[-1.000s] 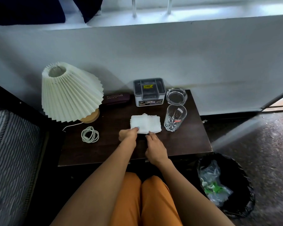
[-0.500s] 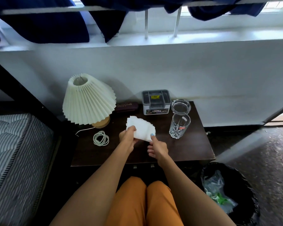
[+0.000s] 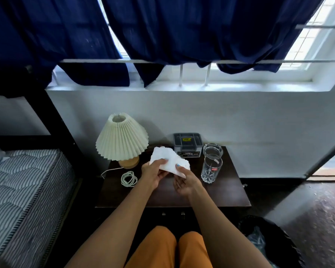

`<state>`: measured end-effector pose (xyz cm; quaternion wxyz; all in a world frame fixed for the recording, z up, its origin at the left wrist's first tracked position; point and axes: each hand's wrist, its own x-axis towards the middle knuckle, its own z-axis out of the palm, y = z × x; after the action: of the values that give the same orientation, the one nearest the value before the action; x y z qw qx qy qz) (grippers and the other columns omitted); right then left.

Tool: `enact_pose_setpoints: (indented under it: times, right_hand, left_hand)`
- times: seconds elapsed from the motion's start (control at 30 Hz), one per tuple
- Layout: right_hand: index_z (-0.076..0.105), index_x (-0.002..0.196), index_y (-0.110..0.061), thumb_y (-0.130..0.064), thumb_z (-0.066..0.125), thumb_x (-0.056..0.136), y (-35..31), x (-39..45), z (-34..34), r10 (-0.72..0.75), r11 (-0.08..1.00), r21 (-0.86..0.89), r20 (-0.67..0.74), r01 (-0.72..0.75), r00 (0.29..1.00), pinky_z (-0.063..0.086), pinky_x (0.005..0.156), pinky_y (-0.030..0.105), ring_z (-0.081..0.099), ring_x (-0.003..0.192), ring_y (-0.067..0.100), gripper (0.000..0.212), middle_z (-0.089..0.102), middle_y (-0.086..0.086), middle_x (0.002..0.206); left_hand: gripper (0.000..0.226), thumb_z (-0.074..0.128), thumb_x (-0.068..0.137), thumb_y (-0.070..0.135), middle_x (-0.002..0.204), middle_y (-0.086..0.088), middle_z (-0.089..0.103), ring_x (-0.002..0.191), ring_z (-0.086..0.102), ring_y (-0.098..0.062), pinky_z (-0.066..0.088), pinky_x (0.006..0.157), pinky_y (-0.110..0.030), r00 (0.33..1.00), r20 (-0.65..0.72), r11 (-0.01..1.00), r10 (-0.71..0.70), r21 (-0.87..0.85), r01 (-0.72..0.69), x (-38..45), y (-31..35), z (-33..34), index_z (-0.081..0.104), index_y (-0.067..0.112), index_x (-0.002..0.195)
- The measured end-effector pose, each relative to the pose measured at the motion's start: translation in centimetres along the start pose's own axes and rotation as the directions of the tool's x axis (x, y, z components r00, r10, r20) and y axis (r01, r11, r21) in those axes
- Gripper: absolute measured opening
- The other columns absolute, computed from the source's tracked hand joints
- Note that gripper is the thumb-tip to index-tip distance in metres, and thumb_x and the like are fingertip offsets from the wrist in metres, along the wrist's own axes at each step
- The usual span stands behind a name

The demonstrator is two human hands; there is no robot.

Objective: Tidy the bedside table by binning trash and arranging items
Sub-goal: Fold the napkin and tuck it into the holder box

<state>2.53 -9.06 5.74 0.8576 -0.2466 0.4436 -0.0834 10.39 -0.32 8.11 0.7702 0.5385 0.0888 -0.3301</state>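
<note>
Grey box (image 3: 187,145) labels (yellow, black) too blurred; nothing legible.

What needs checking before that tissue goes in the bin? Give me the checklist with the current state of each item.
1. Tissue gripped by left hand and right hand: ok.
2. Tissue lifted off the bedside table: ok.
3. Tissue fully balled up: not ok, it is loosely spread.
4. Drinking glass upright but close beside the right hand, on the way toward the bin: not ok, swing wide.
5. Bin open, on the floor to the right: ok.
6. Room left in the bin: cannot tell, partly out of frame.
</note>
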Motion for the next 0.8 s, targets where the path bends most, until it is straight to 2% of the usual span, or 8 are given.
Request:
enact_pose_setpoints:
  times: [0.1,0.2,0.27,0.43,0.53,0.6,0.7,0.8]
  right_hand:
    - [0.060,0.081,-0.006,-0.011,0.074,0.078,0.1,-1.2,0.8,-0.015,0.999,-0.044,0.023,0.016,1.000,0.048,0.056,0.023,0.057,0.065,0.013,0.015,0.060,0.006,0.074]
    - [0.060,0.082,-0.006,-0.005,0.073,0.076,0.4,-2.3,1.4,-0.062,0.997,-0.040,0.019,0.062,0.998,0.051,0.045,0.020,0.059,0.063,0.017,0.015,0.063,0.010,0.075]
    - [0.059,0.087,-0.004,0.000,0.075,0.072,0.5,-3.0,1.6,-0.108,0.993,-0.059,-0.013,0.107,0.994,0.051,0.045,0.022,0.061,0.063,0.019,0.022,0.064,0.012,0.077]
    - [0.063,0.080,-0.004,0.009,0.076,0.064,0.8,-3.1,1.9,-0.316,0.932,-0.219,-0.101,0.289,0.943,0.052,0.051,0.028,0.063,0.064,0.025,0.024,0.067,0.015,0.079]
    - [0.069,0.090,-0.004,0.000,0.078,0.062,0.8,-2.8,2.1,-0.507,0.796,-0.471,-0.171,0.382,0.845,0.058,0.076,0.042,0.068,0.085,0.033,0.029,0.071,0.017,0.093]
    - [0.068,0.090,-0.007,-0.009,0.077,0.065,0.7,-3.1,2.2,-0.611,0.670,-0.629,-0.165,0.394,0.774,0.055,0.084,0.043,0.067,0.092,0.032,0.027,0.072,0.013,0.095]
    - [0.063,0.081,-0.013,-0.014,0.073,0.069,0.6,-3.8,2.4,-0.677,0.558,-0.721,-0.111,0.410,0.727,0.053,0.080,0.037,0.065,0.091,0.031,0.016,0.071,0.011,0.092]
    - [0.064,0.086,-0.012,-0.012,0.068,0.071,0.7,-4.0,2.4,-0.696,0.462,-0.797,-0.056,0.388,0.716,0.048,0.072,0.032,0.064,0.090,0.031,0.016,0.069,0.011,0.092]
  left_hand:
    - [0.037,0.073,0.066,-0.011,0.087,-0.010,0.066,0.073,0.064,-0.020,0.057,0.052,-0.027,0.998,0.011,0.994,0.069,0.084,-0.070,-1.0,0.6,0.0,0.061,0.004,0.097]
    - [0.041,0.079,0.057,-0.012,0.096,-0.018,0.068,0.085,0.067,-0.032,0.059,0.077,-0.044,0.979,-0.087,0.961,0.184,0.223,-0.161,-1.4,0.9,-0.1,0.062,0.004,0.092]
    - [0.043,0.080,0.056,-0.009,0.102,-0.020,0.068,0.096,0.066,-0.035,0.055,0.087,-0.050,0.966,-0.138,0.942,0.219,0.288,-0.172,-1.6,1.1,-0.1,0.062,0.004,0.093]
    - [0.033,0.077,0.060,-0.002,0.100,-0.018,0.069,0.088,0.065,-0.031,0.056,0.080,-0.039,0.935,-0.199,0.883,0.293,0.432,-0.185,-2.2,0.9,-0.1,0.060,0.010,0.085]
    - [0.027,0.074,0.062,0.003,0.098,-0.016,0.070,0.087,0.066,-0.030,0.055,0.078,-0.035,0.916,-0.209,0.815,0.343,0.551,-0.179,-2.8,0.4,0.0,0.064,0.006,0.088]
    - [0.026,0.071,0.064,0.006,0.098,-0.017,0.070,0.089,0.066,-0.031,0.052,0.074,-0.032,0.911,-0.202,0.772,0.358,0.613,-0.168,-3.1,-0.1,0.0,0.064,0.003,0.088]
    - [0.026,0.072,0.064,0.008,0.100,-0.016,0.069,0.091,0.064,-0.031,0.047,0.071,-0.030,0.913,-0.189,0.745,0.361,0.647,-0.160,-3.4,-0.6,0.1,0.062,0.003,0.087]
    - [0.028,0.071,0.065,0.007,0.102,-0.014,0.068,0.088,0.063,-0.027,0.048,0.071,-0.029,0.919,-0.176,0.747,0.354,0.644,-0.164,-3.6,-1.0,0.4,0.063,0.003,0.091]
